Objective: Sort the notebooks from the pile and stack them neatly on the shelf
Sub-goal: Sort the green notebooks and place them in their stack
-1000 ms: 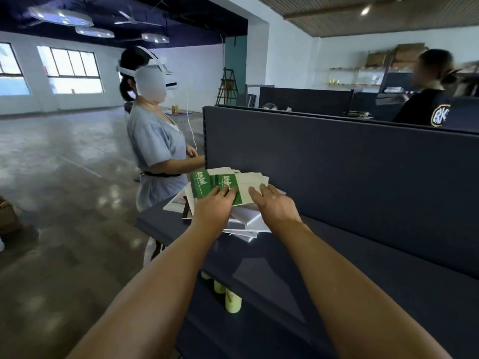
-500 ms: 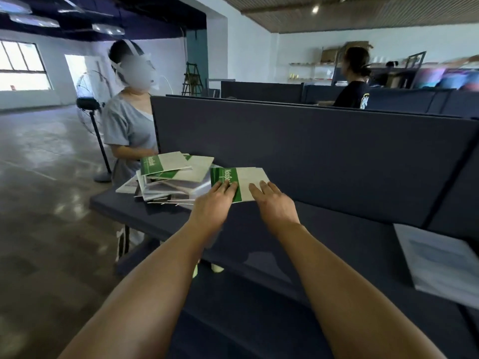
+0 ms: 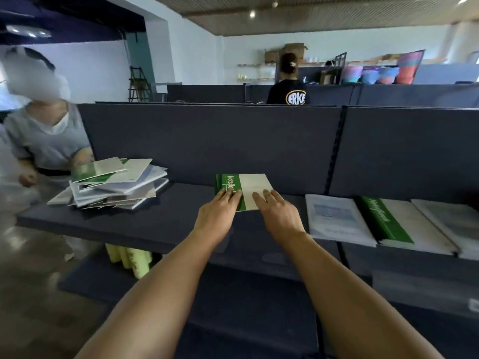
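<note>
- The dark shelf [image 3: 181, 221] runs from nine o'clock to three o'clock in front of the person, with a dark back panel [image 3: 207, 141] standing behind it; this is where everything gets sorted.
- At nine o'clock on the shelf sits the messy pile [image 3: 114, 185], its notebooks fanned at odd angles, well apart from the hands.
- At three o'clock three sorted stacks lie side by side: a pale blue-printed stack [image 3: 334, 216], a green-spined stack [image 3: 394, 224] just beside it, and a grey stack [image 3: 451, 221] at the far edge.
- At twelve o'clock, between pile and stacks, lies the green-and-cream notebook [image 3: 243, 191], flat on the shelf or very near it; I cannot tell if it has fully landed.
- The left hand [image 3: 220, 211] lies on the green spine side with fingers straight and flat, pressing rather than pinching.
- The right hand [image 3: 277, 211] rests on the cream side the same way, fingers spread and flat.
- To do this step well, I would judge it should go to the green-spined stack at three o'clock, since the covers match.
- Slide it with both palms level, spine turned the same way as that stack, then square the edges before letting go.
- Press lightly; a thin cover could buckle or skid against its neighbours.
</note>
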Demonstrator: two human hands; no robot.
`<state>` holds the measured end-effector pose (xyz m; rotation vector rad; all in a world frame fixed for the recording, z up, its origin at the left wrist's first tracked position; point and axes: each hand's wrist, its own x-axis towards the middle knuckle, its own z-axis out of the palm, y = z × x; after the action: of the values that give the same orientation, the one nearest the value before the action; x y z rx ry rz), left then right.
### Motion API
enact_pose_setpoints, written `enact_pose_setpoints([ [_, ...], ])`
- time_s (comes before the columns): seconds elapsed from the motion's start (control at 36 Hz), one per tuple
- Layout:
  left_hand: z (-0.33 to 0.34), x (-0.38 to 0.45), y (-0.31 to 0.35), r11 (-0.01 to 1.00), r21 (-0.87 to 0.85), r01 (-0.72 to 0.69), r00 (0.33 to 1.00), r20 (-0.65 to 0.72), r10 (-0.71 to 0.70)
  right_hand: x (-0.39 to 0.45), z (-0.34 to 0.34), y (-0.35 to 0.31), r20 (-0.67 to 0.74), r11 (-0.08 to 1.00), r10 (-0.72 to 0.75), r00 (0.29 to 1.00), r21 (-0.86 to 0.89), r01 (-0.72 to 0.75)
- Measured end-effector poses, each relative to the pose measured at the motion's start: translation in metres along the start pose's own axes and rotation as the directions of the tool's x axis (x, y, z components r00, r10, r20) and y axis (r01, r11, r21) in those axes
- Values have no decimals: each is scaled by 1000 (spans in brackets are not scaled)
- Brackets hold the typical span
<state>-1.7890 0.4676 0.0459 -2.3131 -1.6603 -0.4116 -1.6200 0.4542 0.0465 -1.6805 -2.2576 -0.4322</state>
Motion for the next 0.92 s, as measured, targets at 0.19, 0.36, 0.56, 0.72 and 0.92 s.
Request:
enact_pose_setpoints([
  [0.19,12,13,61,982,-43,-186,982,-2,187,-52,-14,45,48,985,171,984,-37,-170],
  [0.36,17,16,130,940,-109,-322,946,10,325,-106,-28,92,44,960,267,963,-103,-262],
  [0.56,13,24,210,903,-116,-413,911,-52,409,-152,-50,151,13,928,352,936,-133,-347],
  [0.72,11,28,278,900,-111,-421,907,-39,420,-184,-65,206,44,928,342,939,-174,-330],
  [0.92,24,26,330,926,-121,-357,934,-15,358,-206,-62,255,92,951,278,956,-170,-260],
])
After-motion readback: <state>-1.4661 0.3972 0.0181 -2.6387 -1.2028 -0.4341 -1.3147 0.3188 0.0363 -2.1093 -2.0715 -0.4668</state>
